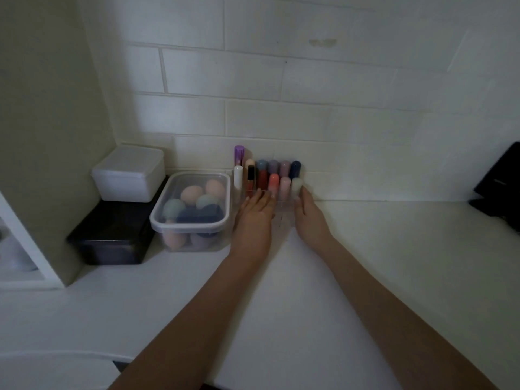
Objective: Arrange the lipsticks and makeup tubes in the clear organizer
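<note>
**Both hands at the clear organizer, against the tiled wall**

The clear organizer (284, 212) stands on the white counter (281, 305), its back against the tiled wall (281, 116). It sits directly between the two hands. The left hand (254, 218) lies flat along the organizer's left side, fingers straight and together, fingertips reaching its front compartments. The right hand (311, 218) lies along the organizer's right side, fingers extended, fingertips touching the pale grey-green tube (296, 187) at the organizer's right front corner. Neither hand curls round or pinches anything; both are open and flat. Whether the palms actually press the organizer's walls cannot be told, as the plastic is transparent and the light is dim.

Inside the organizer, tubes stand upright in rows. Front row: a coral tube (273, 183), a pale pink tube (285, 184), then the grey-green one. Behind them: four darker capped tubes (278, 168) in blue-grey, purple, mauve and navy. At the organizer's left end: a white tube (238, 177), a black-capped gloss (250, 178) and a tall purple-capped tube (239, 154).

No brand, label or writing is legible on any item.

Left of the organizer, just beside it, stands a lidded clear tub (191, 220) of makeup sponges. Further left, a white box (128, 175) rests on a black box (109, 237).
</note>
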`<state>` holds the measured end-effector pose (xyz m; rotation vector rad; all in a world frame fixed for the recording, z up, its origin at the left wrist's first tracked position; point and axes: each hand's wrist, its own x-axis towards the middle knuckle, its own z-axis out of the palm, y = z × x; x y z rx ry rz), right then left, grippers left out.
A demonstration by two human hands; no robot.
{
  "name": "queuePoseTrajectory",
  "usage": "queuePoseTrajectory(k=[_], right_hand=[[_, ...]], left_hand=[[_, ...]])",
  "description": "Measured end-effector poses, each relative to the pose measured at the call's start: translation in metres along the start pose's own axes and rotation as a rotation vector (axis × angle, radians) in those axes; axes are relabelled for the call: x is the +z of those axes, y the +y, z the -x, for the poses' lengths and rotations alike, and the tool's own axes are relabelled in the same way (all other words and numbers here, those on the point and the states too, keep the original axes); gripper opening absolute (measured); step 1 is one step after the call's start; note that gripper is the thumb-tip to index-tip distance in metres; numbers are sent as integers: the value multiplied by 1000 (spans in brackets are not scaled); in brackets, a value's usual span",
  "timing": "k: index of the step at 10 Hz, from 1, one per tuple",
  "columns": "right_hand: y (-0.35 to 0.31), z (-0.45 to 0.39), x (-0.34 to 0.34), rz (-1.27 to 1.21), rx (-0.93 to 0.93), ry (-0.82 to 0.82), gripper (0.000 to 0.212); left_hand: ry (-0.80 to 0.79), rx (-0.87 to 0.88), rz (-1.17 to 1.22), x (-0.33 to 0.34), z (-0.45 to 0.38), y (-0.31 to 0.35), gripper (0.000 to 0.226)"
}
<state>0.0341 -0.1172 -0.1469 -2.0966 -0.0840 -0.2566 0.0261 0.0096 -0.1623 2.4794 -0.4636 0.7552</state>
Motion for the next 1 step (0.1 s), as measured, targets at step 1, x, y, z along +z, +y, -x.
queuePoseTrajectory(k=[1], right_hand=[[-13, 8, -12, -156, 73, 77, 52]], left_hand=[[50, 27, 131, -11, 4, 10, 61]])
